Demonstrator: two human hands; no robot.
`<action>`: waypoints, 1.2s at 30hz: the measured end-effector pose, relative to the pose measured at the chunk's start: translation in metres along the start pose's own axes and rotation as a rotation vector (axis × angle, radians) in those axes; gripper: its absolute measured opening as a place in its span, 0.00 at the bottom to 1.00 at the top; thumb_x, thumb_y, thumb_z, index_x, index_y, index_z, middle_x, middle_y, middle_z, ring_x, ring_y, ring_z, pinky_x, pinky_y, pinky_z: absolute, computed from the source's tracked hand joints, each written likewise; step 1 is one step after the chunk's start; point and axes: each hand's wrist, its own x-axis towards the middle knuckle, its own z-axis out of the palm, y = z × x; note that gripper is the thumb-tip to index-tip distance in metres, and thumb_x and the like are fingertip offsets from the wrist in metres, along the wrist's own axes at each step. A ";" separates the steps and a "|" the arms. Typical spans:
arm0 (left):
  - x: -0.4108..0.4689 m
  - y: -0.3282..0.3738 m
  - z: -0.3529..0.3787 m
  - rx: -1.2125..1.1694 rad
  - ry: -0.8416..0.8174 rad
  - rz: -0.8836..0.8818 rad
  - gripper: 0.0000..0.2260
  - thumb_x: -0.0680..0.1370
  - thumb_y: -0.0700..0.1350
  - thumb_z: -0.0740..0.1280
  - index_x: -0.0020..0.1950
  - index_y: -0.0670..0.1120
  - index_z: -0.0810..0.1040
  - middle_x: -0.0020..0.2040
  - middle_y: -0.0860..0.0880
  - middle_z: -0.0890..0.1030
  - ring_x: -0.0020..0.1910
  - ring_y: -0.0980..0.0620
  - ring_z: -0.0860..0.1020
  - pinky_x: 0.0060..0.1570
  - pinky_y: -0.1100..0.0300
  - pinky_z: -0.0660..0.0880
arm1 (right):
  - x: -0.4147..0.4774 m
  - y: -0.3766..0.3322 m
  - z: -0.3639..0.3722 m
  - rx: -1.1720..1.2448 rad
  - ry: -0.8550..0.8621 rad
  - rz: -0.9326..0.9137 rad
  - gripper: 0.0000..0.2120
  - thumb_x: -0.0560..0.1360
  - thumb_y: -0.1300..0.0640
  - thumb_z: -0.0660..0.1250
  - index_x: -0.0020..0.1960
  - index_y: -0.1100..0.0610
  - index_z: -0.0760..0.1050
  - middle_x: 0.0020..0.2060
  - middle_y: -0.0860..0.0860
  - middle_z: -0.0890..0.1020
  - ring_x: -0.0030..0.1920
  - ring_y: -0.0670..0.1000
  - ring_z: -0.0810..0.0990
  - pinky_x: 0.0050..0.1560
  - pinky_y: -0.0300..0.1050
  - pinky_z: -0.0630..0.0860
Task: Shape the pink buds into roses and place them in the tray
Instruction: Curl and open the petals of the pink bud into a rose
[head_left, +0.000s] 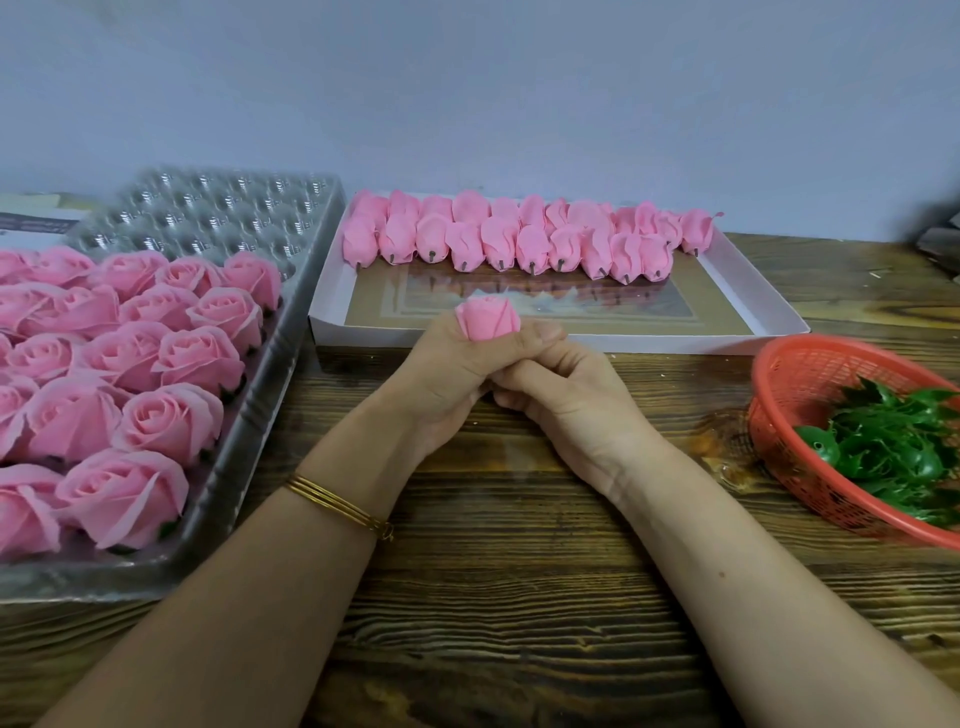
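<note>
My left hand (447, 379) grips a closed pink bud (487, 321) upright at the middle of the table, its top showing above my fingers. My right hand (563, 389) is curled against the left hand from the right, fingers tucked under the bud's base; what they pinch is hidden. A clear plastic tray (260, 395) on the left holds several shaped pink roses (166, 421), with bare cups at its far end. Behind my hands, a white flat box (753, 291) carries two rows of unshaped pink buds (498, 239).
A red mesh basket (779, 395) with green plastic calyxes (893, 447) sits at the right edge. The dark wooden table (493, 597) spreads below my forearms. A grey wall stands behind. A dark blurred object (935, 234) lies at far right.
</note>
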 end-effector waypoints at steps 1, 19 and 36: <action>0.000 0.000 0.000 -0.004 -0.003 -0.006 0.25 0.68 0.46 0.76 0.56 0.29 0.78 0.41 0.44 0.82 0.39 0.53 0.80 0.34 0.64 0.75 | 0.000 0.000 0.000 -0.005 0.001 0.000 0.07 0.74 0.71 0.65 0.44 0.62 0.80 0.43 0.62 0.77 0.44 0.56 0.72 0.45 0.40 0.71; -0.001 -0.008 0.006 0.365 0.185 0.271 0.10 0.74 0.40 0.74 0.35 0.41 0.77 0.30 0.51 0.75 0.30 0.57 0.71 0.33 0.62 0.70 | 0.001 -0.009 -0.007 0.111 0.298 -0.091 0.06 0.64 0.58 0.69 0.40 0.56 0.75 0.26 0.45 0.74 0.29 0.43 0.73 0.36 0.38 0.70; -0.005 -0.007 0.008 0.593 0.078 0.241 0.15 0.70 0.43 0.72 0.56 0.47 0.85 0.49 0.48 0.86 0.54 0.49 0.83 0.58 0.45 0.77 | 0.000 -0.003 -0.002 0.067 0.245 -0.024 0.07 0.70 0.63 0.74 0.45 0.59 0.78 0.43 0.61 0.82 0.44 0.56 0.81 0.47 0.53 0.75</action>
